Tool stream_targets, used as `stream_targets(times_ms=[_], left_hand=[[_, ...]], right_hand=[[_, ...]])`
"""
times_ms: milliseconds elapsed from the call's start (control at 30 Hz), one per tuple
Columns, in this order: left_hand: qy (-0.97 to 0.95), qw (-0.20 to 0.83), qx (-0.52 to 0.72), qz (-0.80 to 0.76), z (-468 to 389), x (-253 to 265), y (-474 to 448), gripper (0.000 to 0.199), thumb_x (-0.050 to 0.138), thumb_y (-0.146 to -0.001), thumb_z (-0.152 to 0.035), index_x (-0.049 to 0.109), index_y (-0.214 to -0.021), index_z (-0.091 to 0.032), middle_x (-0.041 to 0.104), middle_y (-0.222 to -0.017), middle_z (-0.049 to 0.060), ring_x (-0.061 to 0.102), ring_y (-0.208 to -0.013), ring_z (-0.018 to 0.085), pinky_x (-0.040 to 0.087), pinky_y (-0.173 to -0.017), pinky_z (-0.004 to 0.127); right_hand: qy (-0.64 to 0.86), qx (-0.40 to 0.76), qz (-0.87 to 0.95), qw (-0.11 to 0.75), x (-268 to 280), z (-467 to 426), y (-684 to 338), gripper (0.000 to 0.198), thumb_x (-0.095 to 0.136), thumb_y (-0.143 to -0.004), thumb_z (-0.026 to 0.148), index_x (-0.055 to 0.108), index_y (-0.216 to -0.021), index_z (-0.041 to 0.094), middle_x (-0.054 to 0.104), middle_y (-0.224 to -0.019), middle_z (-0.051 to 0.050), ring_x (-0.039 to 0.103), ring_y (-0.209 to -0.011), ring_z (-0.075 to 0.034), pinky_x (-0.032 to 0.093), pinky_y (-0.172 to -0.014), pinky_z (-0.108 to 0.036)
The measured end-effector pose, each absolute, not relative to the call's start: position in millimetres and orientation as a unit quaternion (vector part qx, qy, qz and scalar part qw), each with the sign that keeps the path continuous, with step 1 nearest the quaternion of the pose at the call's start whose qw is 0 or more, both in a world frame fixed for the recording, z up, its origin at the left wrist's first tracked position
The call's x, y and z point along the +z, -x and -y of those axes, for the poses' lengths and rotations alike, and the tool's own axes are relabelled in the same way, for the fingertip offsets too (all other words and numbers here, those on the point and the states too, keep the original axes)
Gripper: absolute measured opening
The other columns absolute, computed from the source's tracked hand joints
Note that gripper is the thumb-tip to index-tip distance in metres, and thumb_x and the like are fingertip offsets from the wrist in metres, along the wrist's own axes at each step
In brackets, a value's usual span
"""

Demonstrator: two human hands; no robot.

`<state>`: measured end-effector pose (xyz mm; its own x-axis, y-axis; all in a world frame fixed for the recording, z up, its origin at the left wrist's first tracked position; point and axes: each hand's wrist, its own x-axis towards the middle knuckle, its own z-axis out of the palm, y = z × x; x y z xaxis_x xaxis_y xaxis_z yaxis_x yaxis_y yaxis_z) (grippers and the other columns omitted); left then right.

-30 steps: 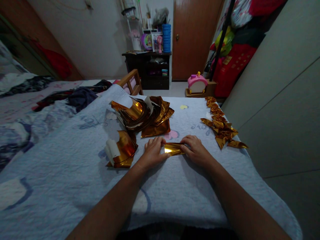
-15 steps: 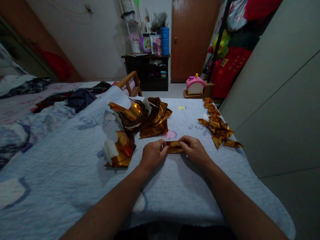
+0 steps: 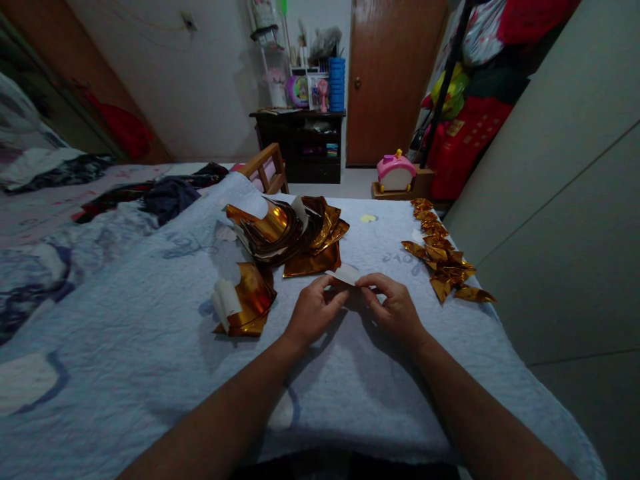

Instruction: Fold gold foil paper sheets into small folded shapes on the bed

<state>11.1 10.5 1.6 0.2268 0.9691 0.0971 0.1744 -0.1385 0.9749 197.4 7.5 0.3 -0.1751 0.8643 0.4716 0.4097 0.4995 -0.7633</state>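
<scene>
Between my two hands is a small folded piece of foil paper (image 3: 346, 274), its pale backing side showing. My left hand (image 3: 316, 311) pinches its left end, and my right hand (image 3: 393, 303) grips the right end with thumb and fingers. Left of my left hand lies a small stack of gold foil sheets (image 3: 253, 300) with a curled white edge. Farther back sits a larger fanned pile of gold foil sheets (image 3: 280, 233). Several folded gold foil pieces (image 3: 443, 257) lie in a row to the right of my right hand.
A light blue patterned blanket (image 3: 165, 360) covers the surface under my hands. Dark clothes (image 3: 170, 199) lie at the left. Behind are a wooden rail (image 3: 265, 163), a dark cabinet (image 3: 300, 150) and a pink toy (image 3: 395, 172). A pale panel (image 3: 565, 200) rises along the right.
The foil paper between my hands showed gold before and now shows its pale side, turned over and lifted slightly. My view has shifted a little.
</scene>
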Motion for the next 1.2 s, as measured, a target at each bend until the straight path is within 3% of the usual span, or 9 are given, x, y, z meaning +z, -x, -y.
stream_targets(times_ms=[133,267,367,533,700,900,1000,1100,1200], left_hand=[[-0.489,0.642,0.476,-0.349,-9,2,-17,0.048,0.079,-0.077,-0.031,0.06,-0.121,-0.023,0.069,-0.123,0.008,0.067,-0.109,0.022,0.051,-0.096,0.035],[-0.384,0.695,0.497,-0.35,-9,5,-20,0.056,0.084,-0.072,-0.035,0.059,-0.12,-0.021,0.071,-0.118,0.009,0.068,-0.105,0.022,0.053,-0.088,0.03],[-0.345,0.698,0.507,-0.368,-11,7,-21,0.058,0.086,-0.071,-0.036,0.058,-0.119,-0.02,0.071,-0.118,0.01,0.07,-0.1,0.02,0.053,-0.08,0.026],[-0.343,0.692,0.524,-0.36,-14,3,-22,0.056,0.087,-0.069,-0.032,0.06,-0.116,-0.017,0.074,-0.107,0.008,0.071,-0.091,0.019,0.054,-0.085,0.03],[-0.335,0.669,0.54,-0.386,-16,-3,-21,0.043,0.085,-0.071,-0.033,0.066,-0.106,-0.016,0.074,-0.096,0.005,0.068,-0.081,0.015,0.053,-0.077,0.027],[-0.369,0.652,0.521,-0.41,-18,-2,-15,0.05,0.083,-0.071,-0.03,0.061,-0.114,-0.017,0.072,-0.098,0.004,0.066,-0.078,0.015,0.052,-0.068,0.025],[-0.371,0.661,0.504,-0.414,-18,1,-14,0.066,0.087,-0.065,-0.027,0.052,-0.12,-0.019,0.07,-0.1,0.003,0.066,-0.077,0.014,0.051,-0.066,0.023],[-0.391,0.667,0.474,-0.421,-16,2,-12,0.074,0.088,-0.062,-0.027,0.046,-0.123,-0.018,0.069,-0.097,0.003,0.065,-0.075,0.014,0.05,-0.064,0.022],[-0.43,0.652,0.449,-0.433,-16,2,-9,0.07,0.084,-0.065,-0.03,0.045,-0.122,-0.019,0.067,-0.09,0.001,0.062,-0.068,0.012,0.046,-0.055,0.019]], right_hand=[[0.396,0.152,0.78,0.461,-2,-4,-193,0.015,0.056,-0.092,0.014,0.069,-0.097,0.02,0.072,-0.102,-0.009,0.067,-0.097,-0.022,0.054,-0.087,-0.036],[0.374,0.112,0.815,0.427,-2,-2,-188,0.016,0.056,-0.09,0.011,0.068,-0.095,0.02,0.071,-0.106,-0.01,0.066,-0.1,-0.024,0.055,-0.088,-0.038],[0.356,0.11,0.829,0.416,-1,-1,-186,0.014,0.057,-0.088,0.01,0.066,-0.091,0.02,0.07,-0.105,-0.01,0.065,-0.099,-0.024,0.056,-0.086,-0.04],[0.315,0.145,0.833,0.43,1,2,-183,0.015,0.06,-0.087,0.011,0.066,-0.096,0.021,0.07,-0.111,-0.01,0.065,-0.104,-0.023,0.056,-0.09,-0.04],[0.285,0.172,0.835,0.439,9,9,-180,0.015,0.06,-0.085,0.011,0.064,-0.097,0.021,0.069,-0.112,-0.011,0.065,-0.107,-0.023,0.056,-0.091,-0.038],[0.393,0.166,0.743,0.516,24,12,-190,0.013,0.051,-0.092,0.016,0.062,-0.093,0.023,0.065,-0.089,-0.006,0.063,-0.083,-0.02,0.054,-0.071,-0.032],[0.478,0.114,0.687,0.535,20,1,-200,0.03,0.046,-0.086,0.009,0.062,-0.107,0.023,0.061,-0.1,-0.008,0.059,-0.095,-0.024,0.053,-0.084,-0.041],[0.491,0.103,0.718,0.482,10,-9,-207,0.062,0.043,-0.072,0.0,0.057,-0.128,0.025,0.055,-0.122,-0.011,0.051,-0.119,-0.028,0.044,-0.105,-0.051],[0.481,0.102,0.766,0.414,4,-12,-209,0.076,0.044,-0.067,-0.004,0.054,-0.137,0.025,0.048,-0.136,-0.012,0.043,-0.131,-0.03,0.038,-0.111,-0.054]])
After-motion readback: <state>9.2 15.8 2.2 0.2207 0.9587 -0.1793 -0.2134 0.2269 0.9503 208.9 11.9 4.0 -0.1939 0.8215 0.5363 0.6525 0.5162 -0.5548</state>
